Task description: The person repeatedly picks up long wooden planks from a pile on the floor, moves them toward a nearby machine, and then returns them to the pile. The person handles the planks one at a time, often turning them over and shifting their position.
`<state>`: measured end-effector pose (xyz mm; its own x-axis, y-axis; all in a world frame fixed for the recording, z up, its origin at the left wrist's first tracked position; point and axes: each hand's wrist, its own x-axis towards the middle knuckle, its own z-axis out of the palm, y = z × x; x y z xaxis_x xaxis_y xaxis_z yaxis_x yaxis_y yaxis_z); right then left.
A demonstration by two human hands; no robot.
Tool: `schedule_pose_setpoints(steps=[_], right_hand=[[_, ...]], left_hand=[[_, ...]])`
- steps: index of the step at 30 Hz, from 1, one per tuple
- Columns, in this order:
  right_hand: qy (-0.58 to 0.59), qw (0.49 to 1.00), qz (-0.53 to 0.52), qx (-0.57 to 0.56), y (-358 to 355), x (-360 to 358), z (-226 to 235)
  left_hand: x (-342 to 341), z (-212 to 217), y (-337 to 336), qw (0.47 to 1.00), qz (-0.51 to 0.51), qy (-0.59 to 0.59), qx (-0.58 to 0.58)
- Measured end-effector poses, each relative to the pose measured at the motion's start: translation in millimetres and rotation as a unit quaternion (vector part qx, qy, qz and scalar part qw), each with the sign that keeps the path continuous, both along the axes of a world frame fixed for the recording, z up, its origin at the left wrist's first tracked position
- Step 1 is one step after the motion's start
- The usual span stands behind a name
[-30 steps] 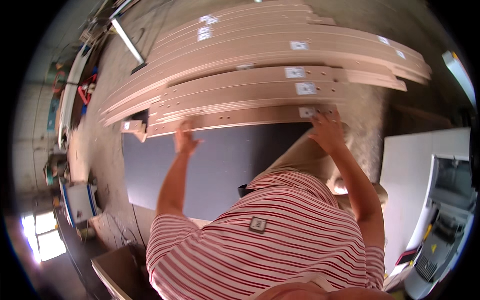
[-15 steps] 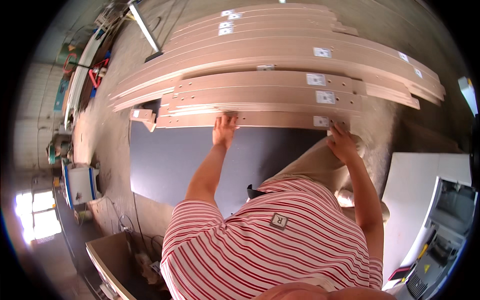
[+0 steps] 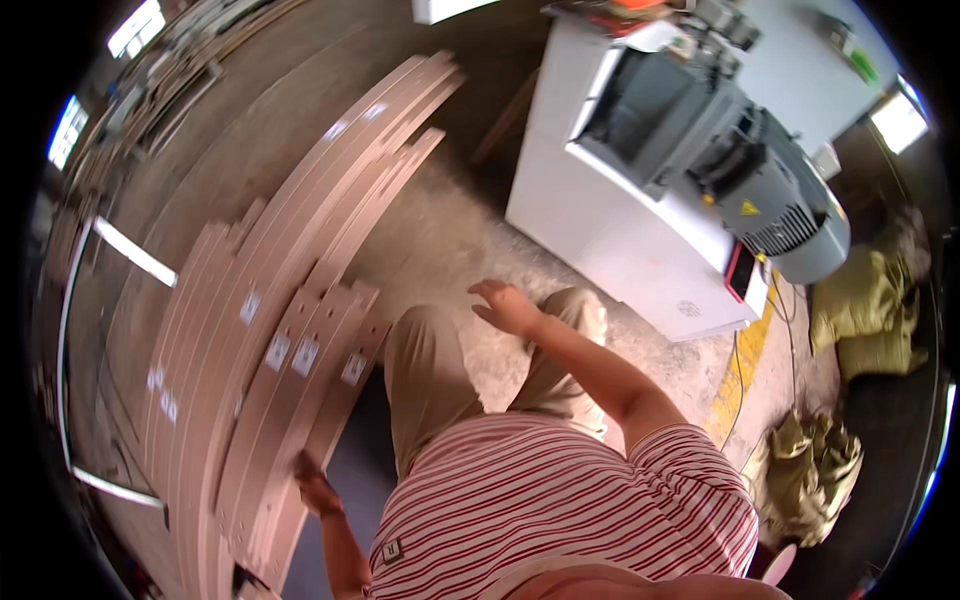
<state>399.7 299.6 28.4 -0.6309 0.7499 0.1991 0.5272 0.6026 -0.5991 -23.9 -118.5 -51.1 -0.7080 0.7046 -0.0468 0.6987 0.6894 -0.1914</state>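
My left hand point(image 3: 316, 490), blurred, is at the near edge of a stack of long brown boards point(image 3: 300, 400); its fingers are too smeared to read. Round holes and white labels mark the boards' ends. Beneath them lies a dark grey panel point(image 3: 358, 455), partly hidden by my leg and arm. My right hand point(image 3: 505, 307) hangs in the air above the floor by my knees, fingers stretched apart and nothing in them. Farther left, a larger spread of similar brown boards point(image 3: 215, 330) lies alongside.
At the right stands a white machine cabinet point(image 3: 590, 235) carrying a grey motor point(image 3: 775, 190), with a red-edged phone-like object point(image 3: 740, 272) on its edge. Yellowish sacks point(image 3: 808, 475) and a yellow floor stripe point(image 3: 735, 392) lie beyond. A white metal frame point(image 3: 135, 252) stands at far left.
My view and body have turned right toward the machine. My right hand has left the board's end and is now in the air. My left hand stays by the boards.
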Motion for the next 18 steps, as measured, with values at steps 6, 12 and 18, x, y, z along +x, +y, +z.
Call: schedule_pose_setpoints(steps=[6,12,18], right_hand=[[0.069,0.996,-0.042,-0.048,2,42,23],[0.065,0.991,-0.083,-0.079,15,46,41],[0.161,0.958,-0.146,-0.186,46,47,58]], left_hand=[[-13,-20,-11,0.997,-0.042,0.066,0.002],[2,7,8,0.996,0.061,0.021,-0.06],[3,1,6,0.997,0.079,0.011,-0.015]])
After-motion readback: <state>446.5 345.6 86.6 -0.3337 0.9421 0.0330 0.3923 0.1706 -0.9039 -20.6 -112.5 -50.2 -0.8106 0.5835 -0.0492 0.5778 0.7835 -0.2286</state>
